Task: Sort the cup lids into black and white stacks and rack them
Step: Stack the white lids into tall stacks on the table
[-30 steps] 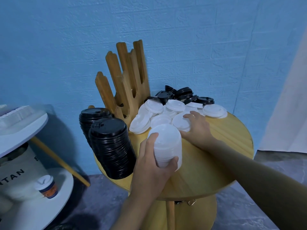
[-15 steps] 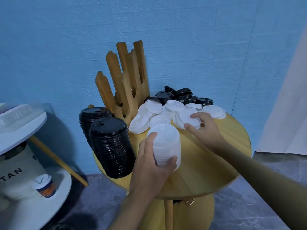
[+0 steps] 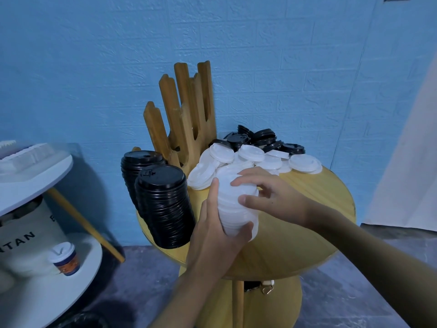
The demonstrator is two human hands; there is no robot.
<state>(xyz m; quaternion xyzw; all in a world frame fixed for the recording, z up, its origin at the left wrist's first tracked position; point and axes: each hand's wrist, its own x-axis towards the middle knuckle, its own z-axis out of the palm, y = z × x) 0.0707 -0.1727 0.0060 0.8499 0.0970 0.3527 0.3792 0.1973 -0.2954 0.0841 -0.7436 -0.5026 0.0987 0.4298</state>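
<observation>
One white stack (image 3: 236,209) is the live item. It is held just above the worktop (image 3: 307,233), front-left of centre, tilted with its top end toward the loose lids.

- The left hand (image 3: 217,245) carries it. The thumb runs up the left flank and the fingers curl round the bottom end, gripping the stack. That is probably to keep the nested lids aligned so the column can't shear.
- The right hand (image 3: 272,197) is on the top end, with fingers curled over the top lid and the thumb on the side, closed on the stack. It reads as pressing a lid home so it nests.
- From this angle I can't tell whether that top lid is fully seated or loose under the fingers.

Loose white lids (image 3: 250,155) are heaped just behind the stack, an easy reach for the right hand. Loose black lids (image 3: 260,138) lie behind those, nearest the wall, so white looks like the colour being worked.

Two black stacks (image 3: 163,204) lie tilted at the worktop's left edge, side by side at the foot of the wooden rack (image 3: 186,110). The tilt looks like the rack cradling them so they don't topple. Space by the uprights is likely meant for the white stack.

A paper cup (image 3: 65,259) sits on the side shelf (image 3: 35,304) at far left, out of play.
</observation>
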